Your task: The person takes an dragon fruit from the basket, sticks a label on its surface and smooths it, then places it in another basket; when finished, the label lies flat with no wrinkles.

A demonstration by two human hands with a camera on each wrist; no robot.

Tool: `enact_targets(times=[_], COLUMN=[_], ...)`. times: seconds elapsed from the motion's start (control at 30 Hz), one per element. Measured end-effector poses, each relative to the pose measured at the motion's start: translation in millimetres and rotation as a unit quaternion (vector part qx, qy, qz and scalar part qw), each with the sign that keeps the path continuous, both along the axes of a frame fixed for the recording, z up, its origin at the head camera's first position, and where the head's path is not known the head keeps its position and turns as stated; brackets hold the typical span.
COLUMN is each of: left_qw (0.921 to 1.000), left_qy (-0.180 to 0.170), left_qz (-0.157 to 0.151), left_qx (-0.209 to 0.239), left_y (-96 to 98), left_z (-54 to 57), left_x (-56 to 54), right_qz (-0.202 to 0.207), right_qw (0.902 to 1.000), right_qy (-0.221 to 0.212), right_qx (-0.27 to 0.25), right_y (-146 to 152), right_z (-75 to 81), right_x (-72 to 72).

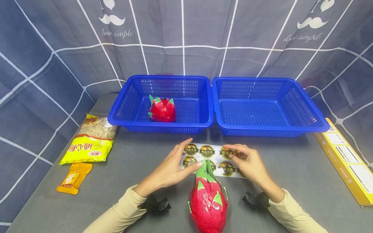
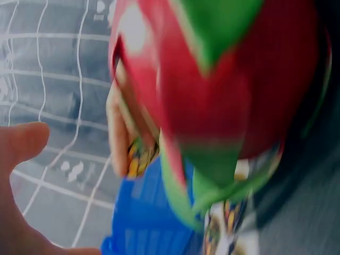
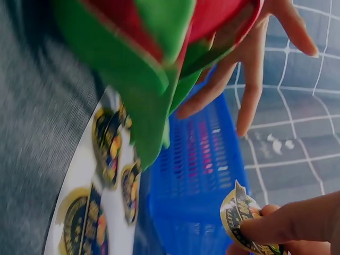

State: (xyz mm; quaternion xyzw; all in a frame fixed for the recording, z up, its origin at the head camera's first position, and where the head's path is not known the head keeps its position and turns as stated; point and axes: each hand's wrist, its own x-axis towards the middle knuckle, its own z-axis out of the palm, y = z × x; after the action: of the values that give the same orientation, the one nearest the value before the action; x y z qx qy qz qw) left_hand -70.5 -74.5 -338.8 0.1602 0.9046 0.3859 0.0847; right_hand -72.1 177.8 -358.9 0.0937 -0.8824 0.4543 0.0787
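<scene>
A red dragon fruit (image 1: 208,207) with green-tipped leaves lies at the front middle, its leafy end pointing away from me and over the lower edge of a white sticker sheet (image 1: 217,158). My right hand (image 1: 252,165) pinches a round black-and-gold sticker (image 3: 234,212) between thumb and fingers, above the sheet's right part. The sticker is off its backing in the right wrist view. To the left of the leaves is my left hand (image 1: 172,168), fingers spread and holding nothing, its thumb tip close to the leaf tips.
Two blue plastic baskets stand side by side at the back; the left basket (image 1: 160,124) contains another dragon fruit (image 1: 162,111), and the right basket (image 1: 274,129) shows its bare bottom. A pasta bag (image 1: 91,139) and an orange packet (image 1: 74,178) lie left, a yellow box (image 1: 346,165) right.
</scene>
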Motion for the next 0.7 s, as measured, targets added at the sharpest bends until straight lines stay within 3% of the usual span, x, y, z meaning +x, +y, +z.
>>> enact_targets(times=[0.23, 0.47, 0.7], left_qw=[0.9933, 0.9857, 0.9818], left_qy=[-0.072, -0.111, -0.130], left_qz=[-0.081, -0.111, -0.133], left_qx=[-0.040, -0.061, -0.038], left_y=[9.2, 16.3, 22.5], left_z=[1.7, -4.0, -9.4], left_x=[23.7, 33.1, 37.5], right_qz=[0.035, 0.056, 0.084], right_qw=[0.9991, 0.9970, 0.9949], right_qy=[0.013, 0.044, 0.054], right_qx=[0.019, 0.031, 0.015], right_y=[-11, -17, -21], right_z=[12.1, 19.8, 21.8], right_x=[16.2, 27.6, 35.9])
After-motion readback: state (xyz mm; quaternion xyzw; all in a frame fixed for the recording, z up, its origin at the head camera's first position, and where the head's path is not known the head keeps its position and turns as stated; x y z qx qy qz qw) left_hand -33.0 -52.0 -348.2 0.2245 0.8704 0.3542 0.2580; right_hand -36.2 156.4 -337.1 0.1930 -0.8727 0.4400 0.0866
